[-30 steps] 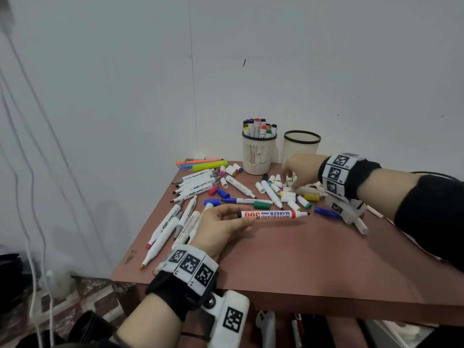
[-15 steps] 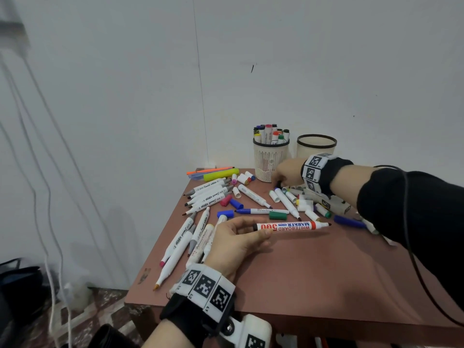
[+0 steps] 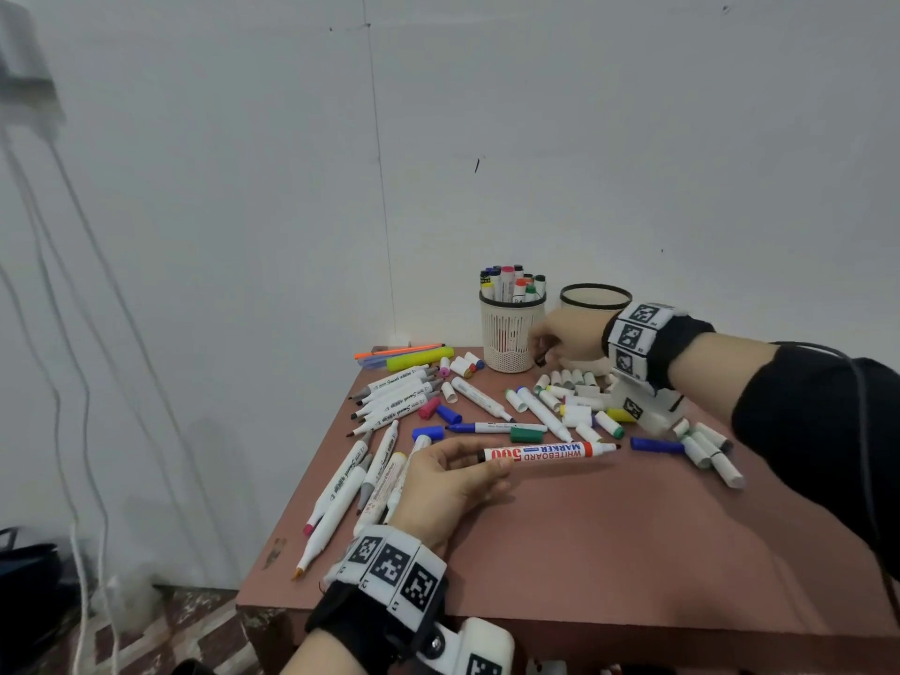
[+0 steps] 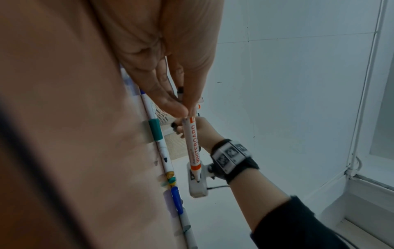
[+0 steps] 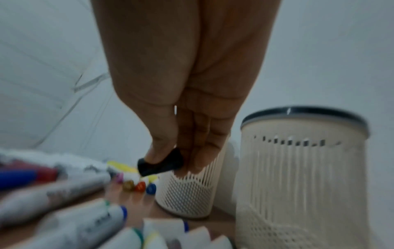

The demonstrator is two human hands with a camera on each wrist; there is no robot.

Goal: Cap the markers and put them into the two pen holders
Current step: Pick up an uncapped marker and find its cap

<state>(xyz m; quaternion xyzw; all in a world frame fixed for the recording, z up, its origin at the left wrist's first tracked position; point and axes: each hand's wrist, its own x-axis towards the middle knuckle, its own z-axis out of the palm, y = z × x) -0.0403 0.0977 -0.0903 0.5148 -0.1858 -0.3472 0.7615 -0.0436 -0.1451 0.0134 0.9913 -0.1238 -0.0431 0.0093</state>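
The left hand pinches the back end of a whiteboard marker with thumb and fingertips. The marker lies level just above the bench, and its dark tip is bare. The right hand pinches a small black cap between thumb and fingers, right beside the full pen holder.

That holder stands at the back of the bench and already has many capped markers standing in it. The second pen holder, just to its right, looks empty from here.

A lot is left. In front of the full holder lie many open markers and loose caps. The black cap probably goes on the whiteboard marker next.
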